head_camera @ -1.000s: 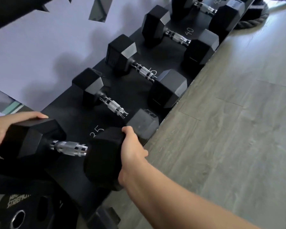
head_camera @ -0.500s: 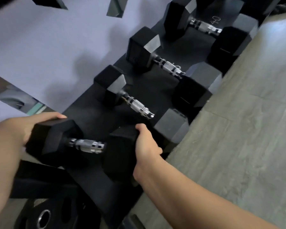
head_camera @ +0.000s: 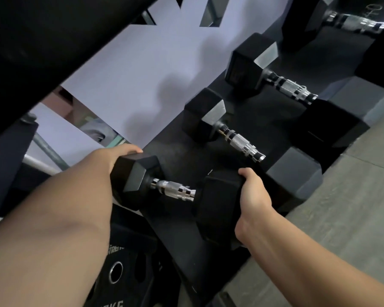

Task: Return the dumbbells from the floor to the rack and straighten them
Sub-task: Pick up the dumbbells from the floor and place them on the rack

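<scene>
Head view. Your left hand has its grip closed over the far hex head of the nearest dumbbell; only one fingertip shows atop the head. Your right hand grasps the near head, thumb over its top edge, palm on the end face. The chrome handle lies bare between your two hands. The dumbbell sits at the near end of the black rack, just beside the next dumbbell. Third dumbbell beyond. Weight plate below the rack. Grey floor to the right.
</scene>
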Available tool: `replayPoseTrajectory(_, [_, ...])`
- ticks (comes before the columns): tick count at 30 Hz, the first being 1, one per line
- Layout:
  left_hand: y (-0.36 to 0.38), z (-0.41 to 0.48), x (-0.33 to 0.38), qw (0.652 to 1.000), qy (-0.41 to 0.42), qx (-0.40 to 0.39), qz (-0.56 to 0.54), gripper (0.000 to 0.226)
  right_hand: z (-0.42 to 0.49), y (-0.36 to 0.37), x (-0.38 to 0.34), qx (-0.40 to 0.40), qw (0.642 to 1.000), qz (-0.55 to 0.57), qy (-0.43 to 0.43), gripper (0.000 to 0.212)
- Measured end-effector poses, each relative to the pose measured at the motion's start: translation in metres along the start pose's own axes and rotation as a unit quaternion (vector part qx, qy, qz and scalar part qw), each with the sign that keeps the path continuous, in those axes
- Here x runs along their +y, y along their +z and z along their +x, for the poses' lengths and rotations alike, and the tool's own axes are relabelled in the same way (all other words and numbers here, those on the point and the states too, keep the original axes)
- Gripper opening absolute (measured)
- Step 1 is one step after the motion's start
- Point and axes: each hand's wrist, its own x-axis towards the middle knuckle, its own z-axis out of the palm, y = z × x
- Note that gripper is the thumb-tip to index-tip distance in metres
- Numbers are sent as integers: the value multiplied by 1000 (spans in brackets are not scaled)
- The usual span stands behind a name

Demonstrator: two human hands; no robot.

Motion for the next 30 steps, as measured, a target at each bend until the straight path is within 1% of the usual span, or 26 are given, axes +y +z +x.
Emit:
replayPoseTrajectory(2, [1, -5, -1, 998, 42, 34, -14, 35, -1, -1, 1, 6, 1000, 3, -2, 72])
replayPoseTrajectory(4, [2, -7, -4, 992, 55, 109, -30, 36, -1, 0, 1, 19, 1000, -5, -7, 77])
replayPoseTrajectory(7, [12, -26, -14, 975, 47, 209, -63, 63, -3, 1, 1, 28, 999, -24, -7, 86])
replayPoseTrajectory(9, [29, -45, -22, 961, 60, 265, -54, 75, -4, 1, 1, 32, 998, -42, -16, 88])
replayPoseTrajectory(10, [38, -53, -27, 955, 75, 284, -32, 79, -5, 1, 2, 34, 998, -49, -20, 86])
replayPoseTrajectory(11, [46, -62, -32, 951, 91, 296, 1, 80, -4, 1, 2, 35, 998, -51, -25, 81])
replayPoseTrajectory(13, [55, -68, -37, 941, 117, 313, 58, 80, -7, 0, 1, 39, 997, -49, -33, 62])
replayPoseTrajectory(14, [56, -69, -36, 937, 118, 321, 70, 80, -9, 1, 0, 43, 998, -40, -34, 54])
replayPoseTrajectory(15, [55, -70, -35, 935, 112, 327, 75, 78, -10, 1, 1, 45, 998, -31, -34, 51])
replayPoseTrajectory(17, [54, -72, -32, 932, 114, 334, 86, 75, -11, 2, 1, 41, 998, -27, -36, 52])
replayPoseTrajectory(19, [56, -74, -28, 929, 117, 338, 89, 71, -9, 2, 1, 54, 997, -34, -37, 54])
replayPoseTrajectory(23, [56, -70, -28, 926, 118, 341, 106, 64, -10, -1, 4, 90, 994, -37, -41, 40])
replayPoseTrajectory(25, [58, -67, -29, 922, 126, 346, 119, 62, -9, -4, 7, 109, 992, -49, -44, 39])
replayPoseTrajectory(28, [63, -65, -34, 910, 146, 357, 151, 63, -3, -9, 21, 128, 986, -91, -50, 45])
replayPoseTrajectory(30, [67, -63, -36, 901, 164, 365, 169, 64, 2, -13, 32, 133, 986, -91, -41, 57])
